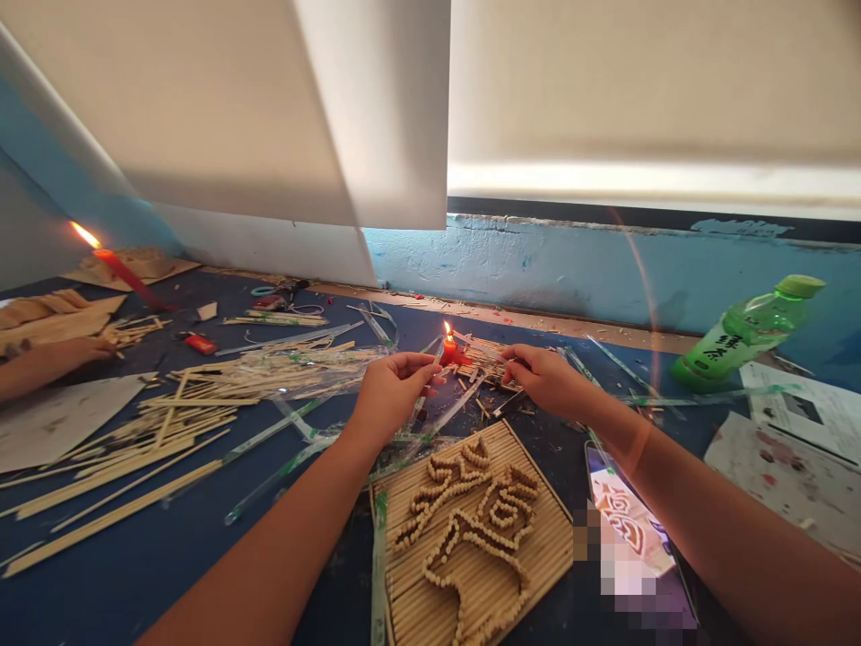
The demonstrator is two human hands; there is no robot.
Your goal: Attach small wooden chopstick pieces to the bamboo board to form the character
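My left hand is closed in a pinch just left of a short lit red candle. What its fingertips hold is too small to make out. My right hand is on the candle's other side, fingers curled together; their contents are unclear. Below and between my forearms lies a square panel of joined sticks, turned at an angle. Short stick pieces stand on it in raised, curving outlines. A phone beside the panel, partly under my right forearm, shows a picture of a similar raised character.
Loose thin sticks and clear plastic wrappers spread across the blue table. A green bottle and papers are right. At left are another lit candle, a red lighter and another person's hand.
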